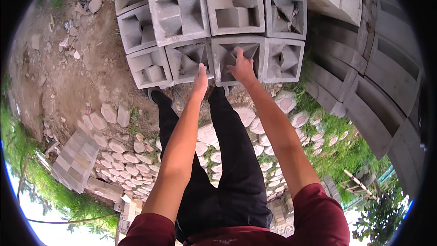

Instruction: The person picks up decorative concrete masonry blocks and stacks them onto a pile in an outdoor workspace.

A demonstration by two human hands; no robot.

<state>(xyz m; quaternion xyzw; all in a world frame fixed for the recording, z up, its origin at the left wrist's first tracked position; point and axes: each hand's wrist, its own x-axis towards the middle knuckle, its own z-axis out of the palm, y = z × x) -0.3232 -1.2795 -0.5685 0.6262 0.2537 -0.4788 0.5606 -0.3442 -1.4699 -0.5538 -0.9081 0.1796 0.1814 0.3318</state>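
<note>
Block (227, 53) sits in the stack's (170, 17) near row, tight beside neighbours, presumably for stability. Right hand (242, 69) splayed, unclenched, over its hollow; left hand (200, 81) near its left edge, grip unclear.

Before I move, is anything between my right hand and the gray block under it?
Nothing visible stands between your right hand and the gray block beneath it; whether they touch, I can't tell.
</note>
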